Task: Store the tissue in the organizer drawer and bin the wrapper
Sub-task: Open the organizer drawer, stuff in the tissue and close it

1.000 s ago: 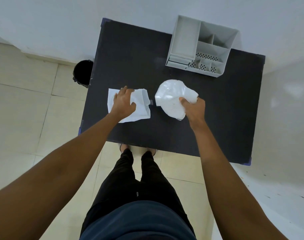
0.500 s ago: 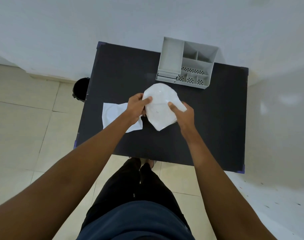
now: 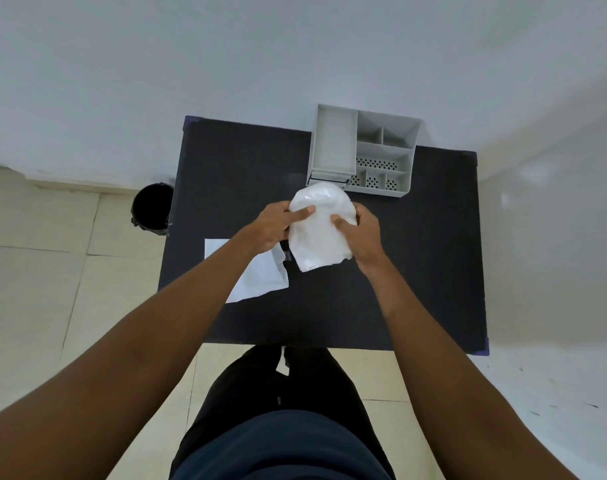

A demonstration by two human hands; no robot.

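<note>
Both hands hold a glossy, crumpled white wrapper (image 3: pixel 321 233) just above the black table (image 3: pixel 416 271), in front of the organizer. My left hand (image 3: pixel 270 226) pinches its upper left edge with the thumb on top. My right hand (image 3: pixel 362 237) grips its right side. A flat white tissue (image 3: pixel 260 277) lies on the table to the left, partly hidden under my left forearm. The grey organizer (image 3: pixel 381 192) stands at the table's back edge, and its drawer front (image 3: pixel 328 177) sits at the lower left, right behind the wrapper.
A black bin (image 3: pixel 153 207) stands on the tiled floor beside the table's left edge. A white wall runs behind the table. My legs are at the table's near edge.
My left hand left the flat tissue and joined my right hand on the wrapper. The wrapper moved up toward the organizer's drawer front.
</note>
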